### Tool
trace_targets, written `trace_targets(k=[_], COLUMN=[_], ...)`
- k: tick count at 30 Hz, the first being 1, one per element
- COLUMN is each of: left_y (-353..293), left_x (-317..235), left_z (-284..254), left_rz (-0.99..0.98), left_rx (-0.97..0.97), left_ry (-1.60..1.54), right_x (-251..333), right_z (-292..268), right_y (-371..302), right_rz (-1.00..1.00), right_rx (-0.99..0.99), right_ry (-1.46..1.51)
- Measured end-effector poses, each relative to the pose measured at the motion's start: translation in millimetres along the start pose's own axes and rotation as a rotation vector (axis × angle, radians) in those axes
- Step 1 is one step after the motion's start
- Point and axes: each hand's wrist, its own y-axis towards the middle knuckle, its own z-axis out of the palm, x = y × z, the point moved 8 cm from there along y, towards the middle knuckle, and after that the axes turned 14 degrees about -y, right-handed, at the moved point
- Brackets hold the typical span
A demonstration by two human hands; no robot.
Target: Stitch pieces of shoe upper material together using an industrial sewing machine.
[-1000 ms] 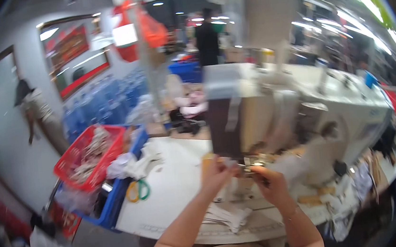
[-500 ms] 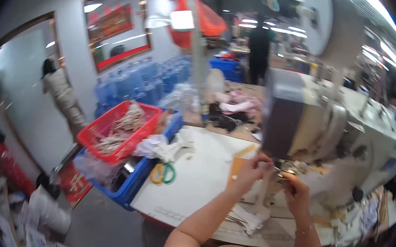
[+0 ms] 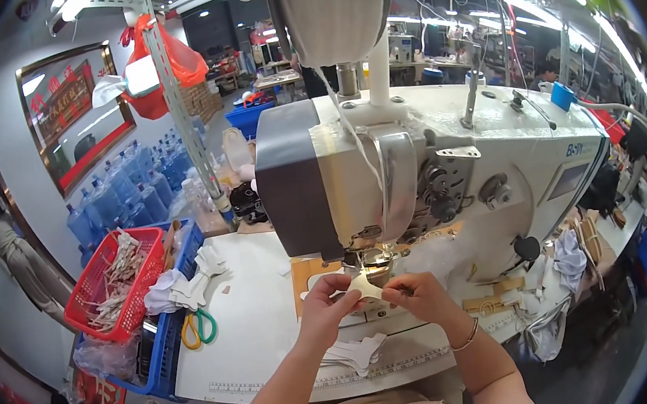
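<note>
Both hands work at the needle area of a large white sewing machine (image 3: 349, 145) with a dark grey end cover. My left hand (image 3: 324, 308) pinches one end of a small pale fabric piece (image 3: 366, 287), thumb on top. At its other end, my right hand (image 3: 425, 298) grips with fingers curled and a bracelet on the wrist. The piece is held just in front of the lit needle and shiny metal parts (image 3: 376, 259). Nearer to me, several white cut pieces (image 3: 358, 353) lie overlapped at the table's front edge, by a printed ruler strip.
Scissors with green and yellow handles (image 3: 198, 328) lie left on the white table (image 3: 249, 318). Beyond its left edge, a red basket (image 3: 122, 282) rests on a blue crate (image 3: 167, 345). White pieces (image 3: 200, 280) overlap the crate's side. Cloth (image 3: 568, 260) lies right. A person (image 3: 16, 247) stands far left.
My view has swung right, so the machine now sits mid-picture. Both hands now hold opposite ends of the pale fabric piece; earlier they were close together by the needle and blurred.
</note>
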Motion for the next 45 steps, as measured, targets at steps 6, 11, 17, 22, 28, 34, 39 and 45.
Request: trace_targets(k=[6, 11, 17, 22, 28, 34, 39, 45], left_y=[-5.9, -6.5, -1.3, -2.8, -4.7, -10.5, -12.7, -11.9], left_x=[11.7, 11.7, 9.6, 11.1, 9.7, 12.6, 15.4, 23.9], left_z=[-7.8, -5.0, -1.8, -3.5, -1.8, 0.6, 0.0, -7.5], left_rz=[0.092, 0.081, 0.071, 0.087, 0.125, 0.158, 0.149, 0.094], left_rx=[-0.051, -0.064, -0.051, -0.061, -0.077, -0.038, -0.059, -0.089], left_ry=[-0.028, -0.076, -0.063, -0.076, -0.020, -0.004, 0.012, -0.007], right_x=[8.7, 5.1, 4.6, 8.7, -6.2, 0.5, 3.3, 2.7], right_z=[-6.2, -4.2, -7.5, -8.2, -5.3, -4.6, -5.9, -5.7], right_y=[-2.2, -1.7, 1.1, 0.4, 4.2, 1.4, 0.8, 1.7], right_rz=[0.012, -0.024, 0.004, 0.096, 0.041, 0.093, 0.087, 0.049], right_rx=[0.066, 0.030, 0.023, 0.077, 0.043, 0.065, 0.062, 0.048], right_ry=[-0.018, 0.006, 0.029, -0.001, -0.005, 0.011, 0.028, 0.024])
